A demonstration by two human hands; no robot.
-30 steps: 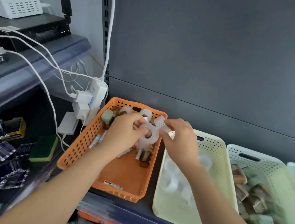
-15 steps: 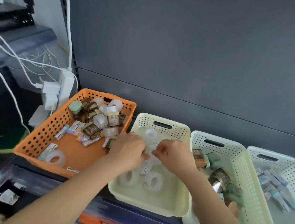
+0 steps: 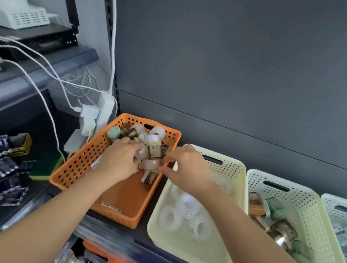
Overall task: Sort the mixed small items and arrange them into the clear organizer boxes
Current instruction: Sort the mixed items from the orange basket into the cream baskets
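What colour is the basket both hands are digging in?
Orange, with a perforated wall; the head view, the only one, shows it clearly.

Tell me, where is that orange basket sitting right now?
In the head view the orange basket sits on the shelf left of centre, beside the pale yellow basket on its right, with the white power strip just behind its left corner.

Soft even light, motion blur, wide-angle distortion

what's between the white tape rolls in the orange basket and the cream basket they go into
Only the two basket walls. The orange basket and the cream basket stand side by side, and both hands are at the pile of tape rolls. Nothing else visible blocks a lift over the rims; the cream basket is open-topped.
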